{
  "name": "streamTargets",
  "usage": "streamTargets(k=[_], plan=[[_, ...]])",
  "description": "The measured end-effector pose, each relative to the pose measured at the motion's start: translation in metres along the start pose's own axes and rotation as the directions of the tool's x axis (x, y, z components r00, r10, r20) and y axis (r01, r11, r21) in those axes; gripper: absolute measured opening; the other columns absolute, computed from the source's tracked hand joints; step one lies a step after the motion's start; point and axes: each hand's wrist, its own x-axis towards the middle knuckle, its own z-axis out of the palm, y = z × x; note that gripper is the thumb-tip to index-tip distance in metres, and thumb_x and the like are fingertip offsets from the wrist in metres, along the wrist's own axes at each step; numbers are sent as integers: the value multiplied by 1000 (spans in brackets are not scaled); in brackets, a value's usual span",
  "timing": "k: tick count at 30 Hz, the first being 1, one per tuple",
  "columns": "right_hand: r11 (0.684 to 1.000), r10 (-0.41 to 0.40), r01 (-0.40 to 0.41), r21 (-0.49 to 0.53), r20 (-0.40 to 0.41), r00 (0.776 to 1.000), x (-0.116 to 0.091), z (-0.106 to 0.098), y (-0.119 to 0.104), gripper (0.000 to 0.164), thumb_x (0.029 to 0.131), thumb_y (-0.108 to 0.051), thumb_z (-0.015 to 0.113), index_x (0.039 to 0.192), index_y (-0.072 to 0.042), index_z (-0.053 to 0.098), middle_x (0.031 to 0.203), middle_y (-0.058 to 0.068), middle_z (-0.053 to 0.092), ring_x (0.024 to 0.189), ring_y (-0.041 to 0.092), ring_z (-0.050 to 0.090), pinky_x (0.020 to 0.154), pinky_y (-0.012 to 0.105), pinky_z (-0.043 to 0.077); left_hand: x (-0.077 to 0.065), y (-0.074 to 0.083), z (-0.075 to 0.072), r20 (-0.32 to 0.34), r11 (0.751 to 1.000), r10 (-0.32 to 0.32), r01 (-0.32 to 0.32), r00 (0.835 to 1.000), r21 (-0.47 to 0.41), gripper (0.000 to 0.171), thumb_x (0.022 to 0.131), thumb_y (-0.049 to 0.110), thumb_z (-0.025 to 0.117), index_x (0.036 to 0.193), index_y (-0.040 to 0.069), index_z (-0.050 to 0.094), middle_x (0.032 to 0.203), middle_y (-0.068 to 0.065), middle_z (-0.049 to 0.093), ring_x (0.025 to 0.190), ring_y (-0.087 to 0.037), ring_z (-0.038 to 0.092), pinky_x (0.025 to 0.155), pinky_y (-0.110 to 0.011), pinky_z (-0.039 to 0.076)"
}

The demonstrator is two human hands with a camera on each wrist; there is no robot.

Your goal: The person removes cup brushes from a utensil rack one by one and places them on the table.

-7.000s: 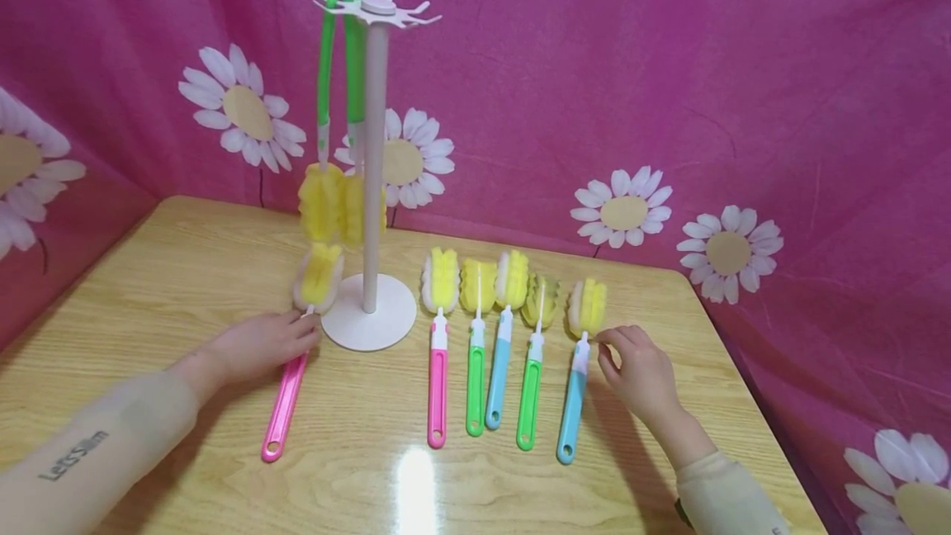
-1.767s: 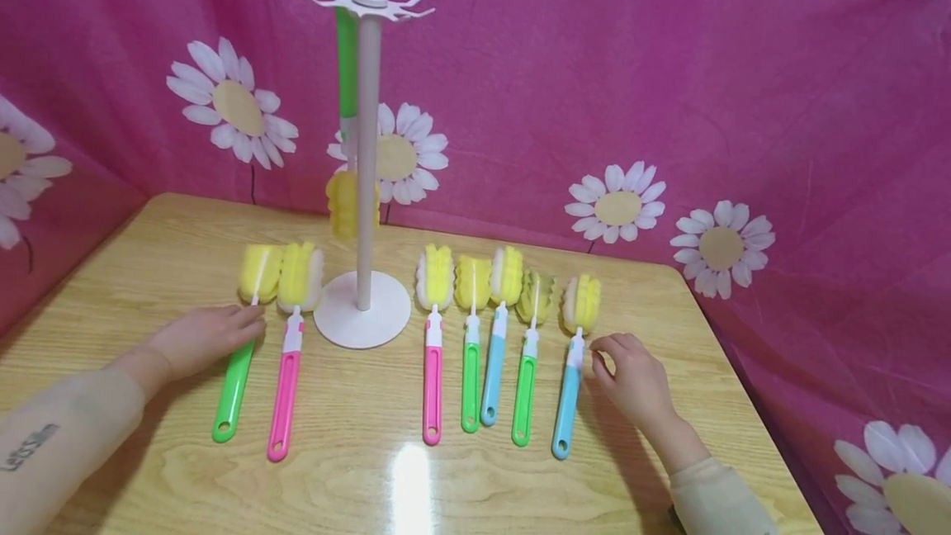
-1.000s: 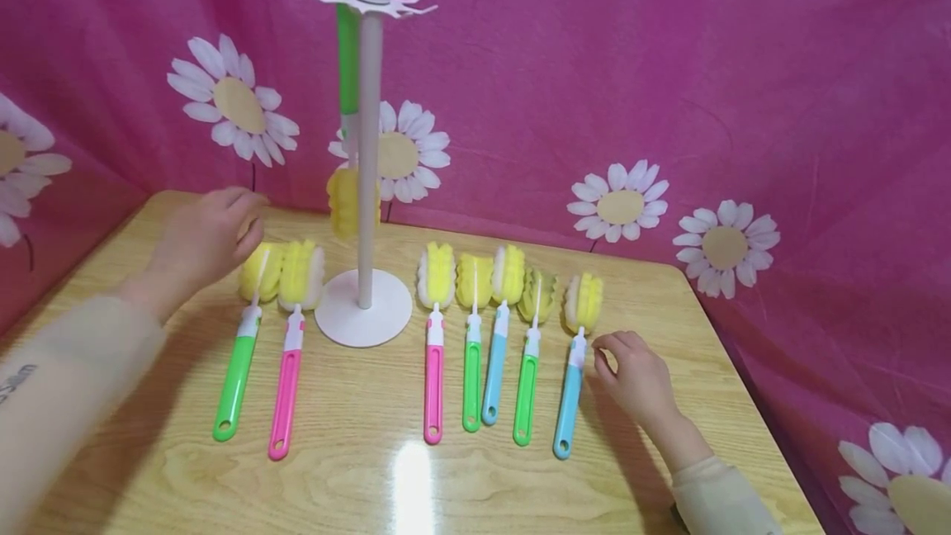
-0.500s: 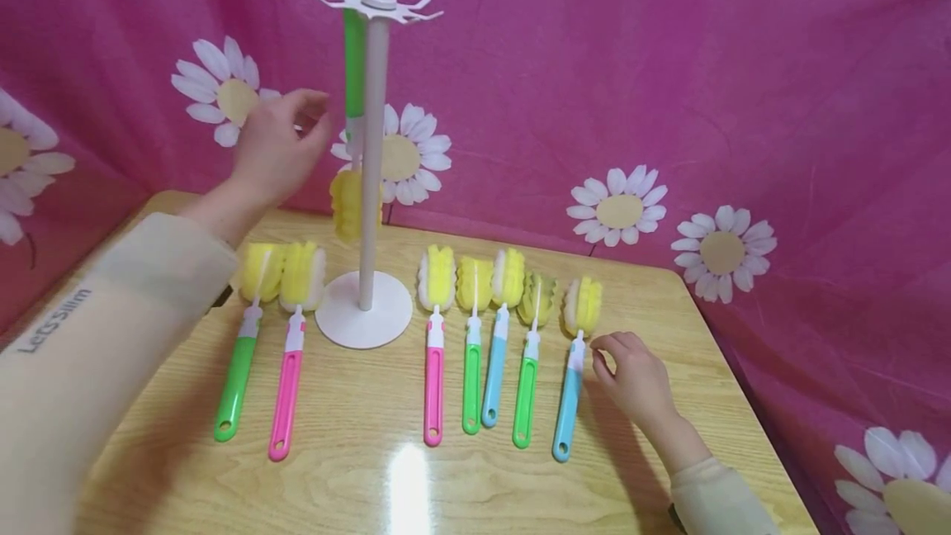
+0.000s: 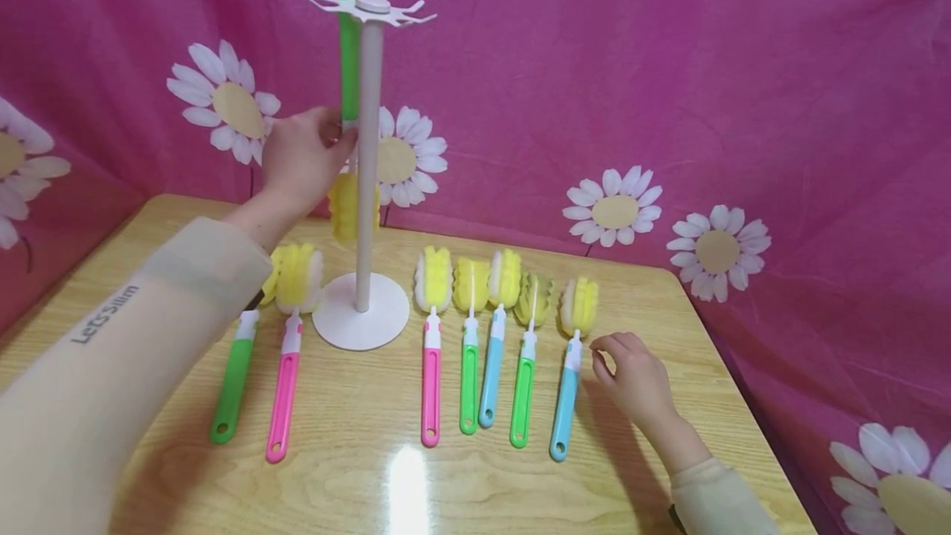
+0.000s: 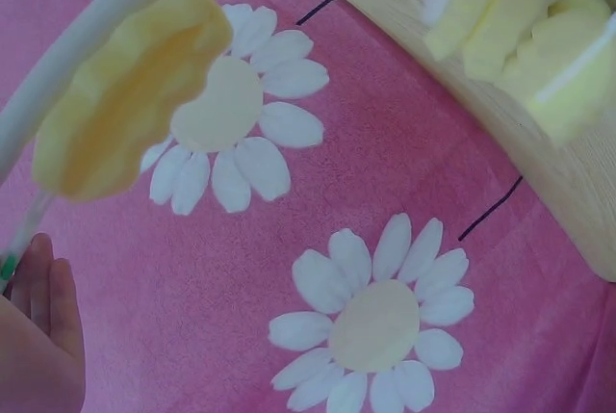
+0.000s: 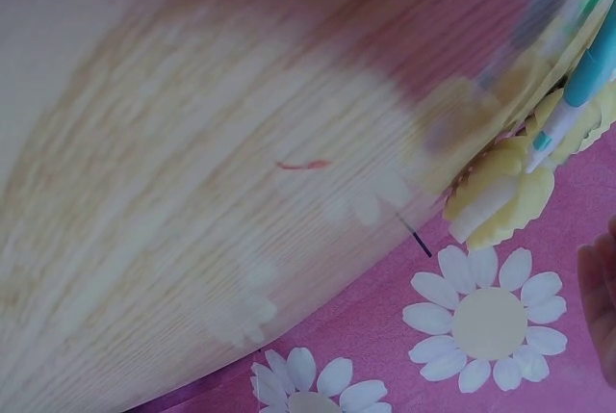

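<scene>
A white stand [image 5: 369, 163] with a ring of hooks on top carries one green-handled sponge brush [image 5: 349, 64]. My left hand [image 5: 305, 155] grips that brush at its neck, behind the pole; part of the grip is hidden. The brush's yellow sponge [image 6: 135, 95] hangs past the fingers in the left wrist view. My right hand [image 5: 635, 374] rests on the table, loosely curled and holding nothing, with its fingertips beside the neck of a blue-handled brush [image 5: 566, 411]. Left of the stand lie a pink-handled brush [image 5: 282, 403] and a green-handled brush [image 5: 234, 386], its sponge partly covered by my left sleeve.
Right of the stand's round base [image 5: 361, 329] several more brushes lie in a row, among them a pink one [image 5: 431, 395] and a green one [image 5: 523, 395]. The wooden table [image 5: 334, 485] ends at a magenta daisy-print cloth [image 5: 505, 89].
Over the earlier frames a second hanging green brush came off the stand and now lies at the left. My left hand left it, rose, and took hold of the remaining one. The right hand stayed put.
</scene>
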Motion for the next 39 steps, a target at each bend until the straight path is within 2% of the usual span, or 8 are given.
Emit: streamTargets(k=[11, 17, 23, 26, 30, 34, 36, 39], plan=[[1000, 3, -3, -3, 0, 1000, 0, 1, 1, 9, 77, -4, 68, 85, -7, 67, 81, 6, 65, 78, 23, 59, 57, 37, 50, 9, 0, -4, -5, 999, -39, 39, 999, -22, 41, 96, 37, 49, 124, 10, 60, 110, -12, 67, 98, -25, 59, 84, -37, 51], [1000, 26, -25, -7, 25, 999, 1, 0, 1, 9, 78, -4, 68, 86, -7, 67, 82, 7, 65, 80, 23, 59, 59, 39, 51, 12, -11, -5, 2, 998, -55, 55, 999, -5, 40, 96, 37, 47, 122, 9, 60, 114, -12, 66, 98, -26, 59, 85, -38, 52], [1000, 29, -29, -9, 18, 999, 1, 0, 2, 8, 78, -4, 67, 85, -7, 67, 82, 7, 65, 79, 23, 59, 57, 38, 50, 13, -23, -13, -49, 997, -48, 51, 998, 65, 37, 95, 30, 49, 116, 2, 61, 106, -18, 66, 92, -30, 59, 78, -37, 45], [1000, 28, -28, -14, 18, 999, 1, -1, 3, 8, 78, -4, 67, 85, -7, 67, 82, 6, 65, 79, 23, 59, 56, 38, 50, 10, -35, -19, -83, 997, -20, 26, 996, 76, 33, 92, 26, 51, 110, 1, 60, 102, -20, 66, 91, -33, 61, 77, -39, 44], [1000, 22, -22, -16, 9, 1000, 1, -1, 3, 8, 78, -4, 67, 85, -7, 67, 82, 6, 65, 79, 23, 59, 55, 37, 50, 1, -56, -25, -156, 991, 91, -75, 984, 107, 24, 89, 19, 52, 98, -2, 59, 91, -25, 67, 85, -38, 63, 69, -41, 40], [1000, 13, -13, -11, 5, 1000, 3, 0, 2, 9, 77, -4, 67, 85, -7, 67, 81, 6, 65, 78, 22, 58, 55, 36, 49, -8, -78, -32, -166, 965, 237, -212, 957, 153, 20, 89, 13, 52, 97, -4, 57, 78, -27, 63, 72, -40, 60, 61, -43, 41], [1000, 6, -6, -9, 2, 1000, 4, 1, 1, 9, 77, -4, 67, 85, -7, 67, 81, 6, 65, 78, 22, 58, 55, 36, 49, -13, -90, -37, -137, 930, 331, -297, 934, 216, 19, 89, 9, 54, 102, -5, 58, 75, -27, 62, 67, -41, 59, 60, -47, 44], [1000, -1, 1, -4, -4, 1000, 5, 2, 1, 9, 77, -3, 67, 85, -7, 67, 81, 6, 65, 78, 22, 58, 54, 36, 49, -19, -109, -45, -67, 855, 451, -409, 890, 320, 20, 84, 0, 61, 103, -4, 60, 77, -25, 64, 66, -42, 60, 61, -52, 48]])
